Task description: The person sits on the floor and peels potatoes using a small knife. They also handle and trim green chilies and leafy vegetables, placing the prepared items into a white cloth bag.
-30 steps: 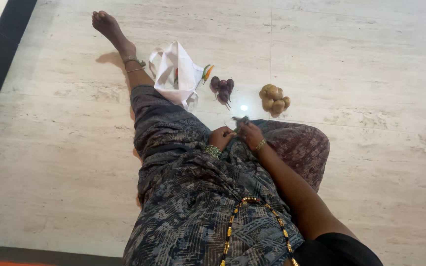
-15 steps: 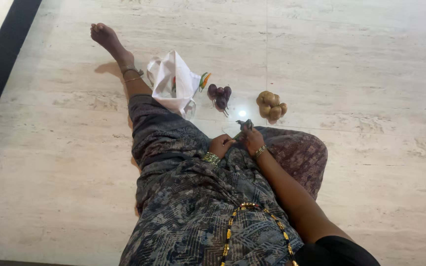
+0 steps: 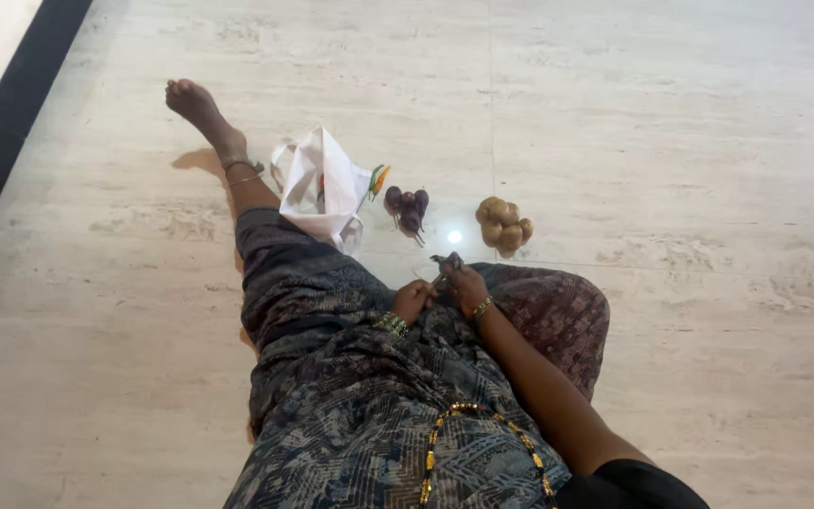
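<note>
- My left hand (image 3: 414, 300) and right hand (image 3: 464, 286) are together at my lap, over the patterned cloth (image 3: 350, 377) covering my legs.
- Both seem to be curled around a small dark item (image 3: 447, 263) held between them; I cannot tell what it is, nor how firmly each hand closes on it.
- I judge this to be close fingertip work on that one piece, and whatever follows would call for a steady pinch and a careful look, since the piece is tiny from here.
- Just ahead on the floor (image 3: 661, 141) lie a cluster of dark purple vegetables (image 3: 407, 207) and, a little apart, a pile of potatoes (image 3: 503, 224).
- A white bag (image 3: 317, 184) sits beside my outstretched leg.
- The floor is pale polished stone, with a dark border (image 3: 11, 123) along the left edge.
</note>
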